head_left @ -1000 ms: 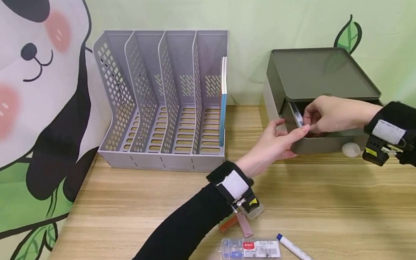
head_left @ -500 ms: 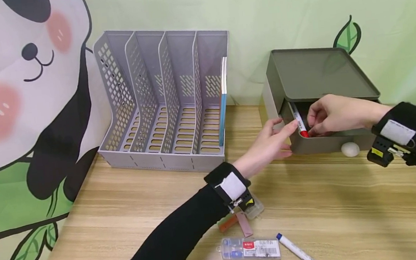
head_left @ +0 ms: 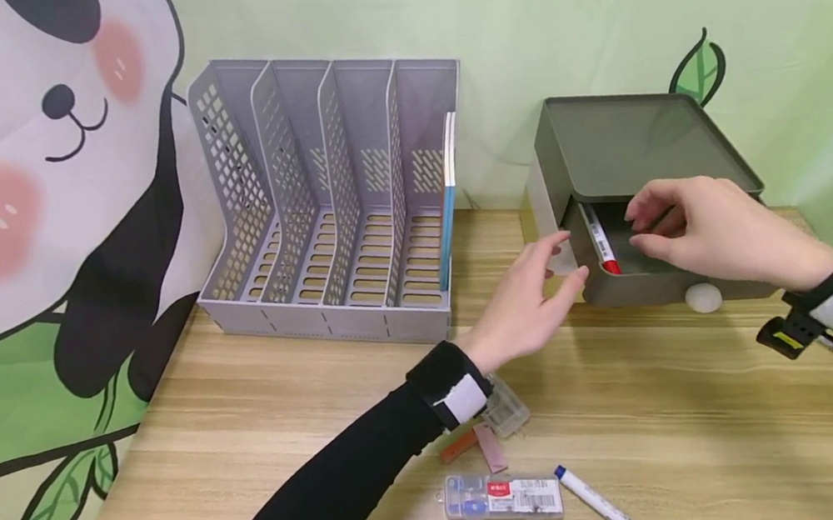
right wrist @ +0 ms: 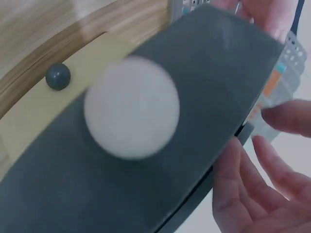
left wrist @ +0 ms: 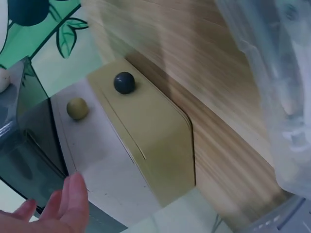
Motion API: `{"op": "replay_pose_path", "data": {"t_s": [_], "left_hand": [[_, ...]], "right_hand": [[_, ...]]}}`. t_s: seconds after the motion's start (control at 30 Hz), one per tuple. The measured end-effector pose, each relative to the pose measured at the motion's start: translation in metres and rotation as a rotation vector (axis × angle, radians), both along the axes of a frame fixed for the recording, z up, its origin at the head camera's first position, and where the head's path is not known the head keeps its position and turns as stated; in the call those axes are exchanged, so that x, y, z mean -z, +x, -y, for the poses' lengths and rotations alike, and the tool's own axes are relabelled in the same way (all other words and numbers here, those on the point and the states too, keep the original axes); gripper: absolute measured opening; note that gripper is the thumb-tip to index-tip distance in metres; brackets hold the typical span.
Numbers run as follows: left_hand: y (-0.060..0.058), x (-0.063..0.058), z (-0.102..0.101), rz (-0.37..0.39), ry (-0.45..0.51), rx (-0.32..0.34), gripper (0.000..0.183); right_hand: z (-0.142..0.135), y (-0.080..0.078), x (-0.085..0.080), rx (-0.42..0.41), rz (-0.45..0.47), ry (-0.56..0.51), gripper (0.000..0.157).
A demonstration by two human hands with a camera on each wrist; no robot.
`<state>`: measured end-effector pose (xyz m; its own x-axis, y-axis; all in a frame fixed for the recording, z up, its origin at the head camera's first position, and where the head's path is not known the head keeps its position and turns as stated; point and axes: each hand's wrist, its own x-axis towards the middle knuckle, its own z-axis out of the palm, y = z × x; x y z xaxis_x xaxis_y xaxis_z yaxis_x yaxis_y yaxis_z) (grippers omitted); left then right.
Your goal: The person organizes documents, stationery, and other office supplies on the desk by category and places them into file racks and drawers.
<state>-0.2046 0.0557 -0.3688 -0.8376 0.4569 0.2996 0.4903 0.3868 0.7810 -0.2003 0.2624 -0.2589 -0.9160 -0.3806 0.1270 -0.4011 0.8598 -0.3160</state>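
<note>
A dark grey drawer (head_left: 649, 291) stands pulled out from the top of a small drawer unit (head_left: 646, 141). Inside it, along the left wall, lies a white marker (head_left: 598, 240) with a red end toward the front. Over the drawer hovers my right hand (head_left: 722, 230), fingers loosely bent, nothing in its grasp. My left hand (head_left: 529, 303) is just off the drawer's left front corner, thumb and fingers spread and holding nothing. The right wrist view has the drawer's round white knob (right wrist: 132, 108) up close. Pale and yellow lower drawers (left wrist: 160, 145) show in the left wrist view.
A grey file rack (head_left: 340, 322) holds thin books (head_left: 446, 215) in its right slot. At the front lie a blue-capped marker (head_left: 601, 502), a clear labelled case (head_left: 503, 497), orange (head_left: 459, 447) and pink (head_left: 490, 448) strips, and a small clear box (head_left: 506, 406).
My right hand has let go of the red-ended marker, leaving it in the drawer, and moved up and right. My left hand has drawn back slightly left from the drawer's corner.
</note>
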Motion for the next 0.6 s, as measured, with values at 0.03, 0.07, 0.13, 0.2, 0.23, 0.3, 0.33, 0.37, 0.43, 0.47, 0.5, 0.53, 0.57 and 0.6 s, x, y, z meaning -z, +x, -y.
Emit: {"op": "replay_pose_path", "data": {"t_s": [0.03,0.07,0.13,0.2,0.23,0.3,0.33,0.37,0.43,0.47,0.5,0.53,0.57,0.6], "left_hand": [[0.001,0.001,0.001,-0.041,-0.016,-0.003,0.054],[0.001,0.001,0.002,-0.076,-0.024,-0.005,0.054],[0.003,0.002,0.004,-0.15,-0.035,-0.014,0.053],[0.004,0.002,0.006,-0.232,-0.039,-0.017,0.052],[0.005,0.003,0.007,-0.276,-0.041,-0.014,0.05],[0.006,0.003,0.009,-0.369,-0.049,-0.003,0.047],[0.006,0.004,0.01,-0.415,-0.051,0.008,0.046],[0.007,0.004,0.01,-0.457,-0.056,0.019,0.044],[0.008,0.005,0.012,-0.524,-0.07,0.044,0.041],[0.009,0.005,0.012,-0.553,-0.078,0.059,0.04],[0.01,0.006,0.013,-0.576,-0.085,0.076,0.037],[0.011,0.006,0.014,-0.596,-0.092,0.095,0.035],[0.012,0.007,0.015,-0.613,-0.1,0.115,0.033],[0.014,0.008,0.016,-0.626,-0.107,0.142,0.031]], "right_hand": [[0.001,0.004,0.001,-0.004,-0.037,-0.013,0.021],[0.002,0.008,0.002,-0.01,-0.066,-0.033,0.022],[0.004,0.017,0.005,-0.02,-0.121,-0.066,0.024],[0.006,0.024,0.009,-0.032,-0.174,-0.093,0.026],[0.007,0.027,0.011,-0.041,-0.202,-0.104,0.028],[0.009,0.033,0.015,-0.06,-0.26,-0.129,0.03],[0.01,0.035,0.018,-0.077,-0.291,-0.14,0.032],[0.011,0.038,0.02,-0.091,-0.319,-0.151,0.033],[0.013,0.042,0.025,-0.127,-0.378,-0.177,0.035],[0.015,0.044,0.028,-0.142,-0.404,-0.19,0.035],[0.016,0.046,0.031,-0.158,-0.427,-0.2,0.036],[0.018,0.048,0.034,-0.174,-0.449,-0.212,0.036],[0.019,0.051,0.037,-0.185,-0.466,-0.228,0.036],[0.021,0.053,0.04,-0.197,-0.479,-0.245,0.036]]}}
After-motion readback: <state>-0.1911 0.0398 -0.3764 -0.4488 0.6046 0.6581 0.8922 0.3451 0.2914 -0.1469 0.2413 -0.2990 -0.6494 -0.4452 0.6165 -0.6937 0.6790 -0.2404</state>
